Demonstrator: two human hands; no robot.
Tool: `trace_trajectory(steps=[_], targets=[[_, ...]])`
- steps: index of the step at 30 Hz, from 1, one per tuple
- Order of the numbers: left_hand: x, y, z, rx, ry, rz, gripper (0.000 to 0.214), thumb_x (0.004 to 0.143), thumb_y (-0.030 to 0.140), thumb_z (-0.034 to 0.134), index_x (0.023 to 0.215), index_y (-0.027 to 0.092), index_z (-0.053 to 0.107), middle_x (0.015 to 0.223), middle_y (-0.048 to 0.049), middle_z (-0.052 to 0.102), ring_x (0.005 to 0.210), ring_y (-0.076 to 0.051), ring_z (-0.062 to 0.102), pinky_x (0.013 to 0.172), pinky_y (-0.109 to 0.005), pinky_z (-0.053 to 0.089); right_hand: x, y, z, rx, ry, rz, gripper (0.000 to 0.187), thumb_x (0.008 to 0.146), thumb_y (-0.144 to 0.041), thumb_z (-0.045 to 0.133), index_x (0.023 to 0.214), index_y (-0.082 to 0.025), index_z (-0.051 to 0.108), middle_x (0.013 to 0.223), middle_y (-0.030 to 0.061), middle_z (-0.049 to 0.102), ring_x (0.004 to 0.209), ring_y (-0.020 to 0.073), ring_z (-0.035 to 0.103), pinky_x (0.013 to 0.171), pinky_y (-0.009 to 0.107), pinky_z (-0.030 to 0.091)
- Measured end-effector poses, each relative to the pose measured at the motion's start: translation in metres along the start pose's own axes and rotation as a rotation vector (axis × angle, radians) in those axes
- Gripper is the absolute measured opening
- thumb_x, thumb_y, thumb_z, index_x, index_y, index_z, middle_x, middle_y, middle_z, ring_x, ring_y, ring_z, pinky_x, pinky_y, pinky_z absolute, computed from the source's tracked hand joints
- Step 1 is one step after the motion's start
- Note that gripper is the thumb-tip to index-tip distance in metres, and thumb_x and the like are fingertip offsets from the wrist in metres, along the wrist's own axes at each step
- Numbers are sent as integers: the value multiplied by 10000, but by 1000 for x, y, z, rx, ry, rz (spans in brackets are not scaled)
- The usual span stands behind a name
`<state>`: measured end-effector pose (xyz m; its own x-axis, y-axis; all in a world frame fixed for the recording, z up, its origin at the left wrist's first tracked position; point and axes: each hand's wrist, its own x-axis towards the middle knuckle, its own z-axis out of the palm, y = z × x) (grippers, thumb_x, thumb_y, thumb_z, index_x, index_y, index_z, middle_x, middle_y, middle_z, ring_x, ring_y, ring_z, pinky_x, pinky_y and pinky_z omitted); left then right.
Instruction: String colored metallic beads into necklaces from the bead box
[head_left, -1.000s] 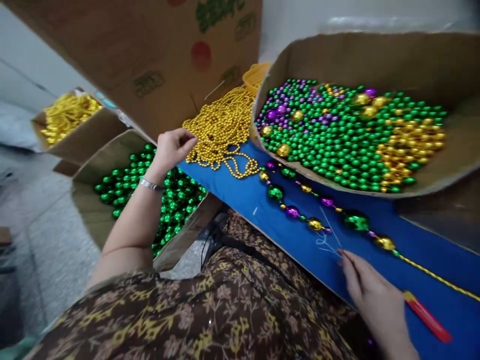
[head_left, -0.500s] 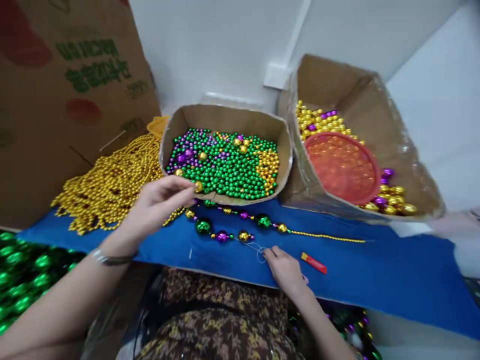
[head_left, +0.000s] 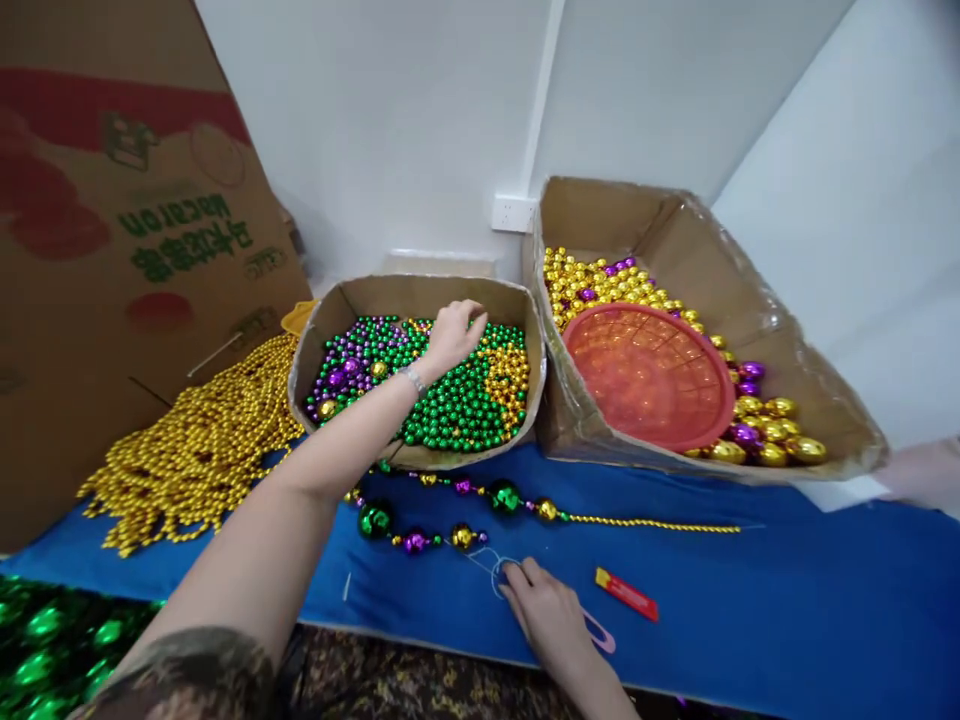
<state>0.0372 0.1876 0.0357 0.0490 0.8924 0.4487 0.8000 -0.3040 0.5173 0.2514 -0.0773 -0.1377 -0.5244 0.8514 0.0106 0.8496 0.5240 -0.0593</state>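
Observation:
My left hand reaches into the cardboard box of small green, purple and gold beads, fingers curled down onto the beads; whatever they pinch is hidden. My right hand rests on the blue cloth, fingertips pinched on a thin white thread. That thread runs from a strand of large green, purple and gold beads lying on the cloth, whose far end trails off as a thin gold bead strand.
A pile of gold bead strands lies at left before a big printed cardboard sheet. A second box at right holds large gold and purple beads and an orange basket. A red lighter lies near my right hand. Green beads bottom left.
My left hand has moved from the gold bead pile, past the box's front edge, into the box of small beads. The view has swung right and up. My right hand stays on the thread.

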Motion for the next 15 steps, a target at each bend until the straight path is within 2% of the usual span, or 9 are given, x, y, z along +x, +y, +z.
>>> trace_trajectory(steps=[1,3,5,7,10,13,15], targets=[[16,-13,1,110,-77,-77,379,923,385,454,1170,155,627,1232,-144,622,1196,-255,520,1050,-414,363,0,0,4,3,15,-1,80,887,-230,613,961,-240,585,839,7,642,676,162,668,521,211,401],[42,-37,3,160,-146,-113,444,884,468,496,1150,152,656,1225,-157,632,1192,-302,525,1019,-438,384,1,1,11,1,42,0,97,869,-221,630,948,-245,578,826,-3,643,656,158,669,515,208,406],[56,-53,6,160,-229,-100,442,849,514,520,1016,155,716,1067,-129,704,1059,-292,607,938,-390,447,3,2,17,-1,57,0,107,854,-213,641,927,-248,570,813,-13,644,628,152,667,512,205,409],[58,-62,11,152,-301,-67,412,835,507,530,887,155,738,891,-93,730,910,-258,653,854,-337,484,6,2,20,4,60,6,122,844,-200,644,919,-249,562,809,-17,646,607,152,665,508,207,411],[39,-66,15,141,-356,-11,330,829,436,563,859,152,728,851,-80,719,872,-232,651,837,-322,488,8,2,20,19,58,19,128,848,-192,636,924,-247,549,809,-16,645,608,154,667,504,209,408],[-5,-62,7,118,-415,109,269,819,397,611,910,164,709,931,-83,698,934,-217,631,886,-335,478,9,4,20,28,65,9,100,870,-201,610,919,-243,533,780,-20,633,600,147,664,499,205,393],[-40,-59,-5,84,-457,277,302,854,420,585,978,166,690,992,-99,676,973,-221,617,908,-360,477,8,5,22,33,80,-10,74,887,-199,581,909,-240,524,753,-23,623,583,146,657,491,208,385]])
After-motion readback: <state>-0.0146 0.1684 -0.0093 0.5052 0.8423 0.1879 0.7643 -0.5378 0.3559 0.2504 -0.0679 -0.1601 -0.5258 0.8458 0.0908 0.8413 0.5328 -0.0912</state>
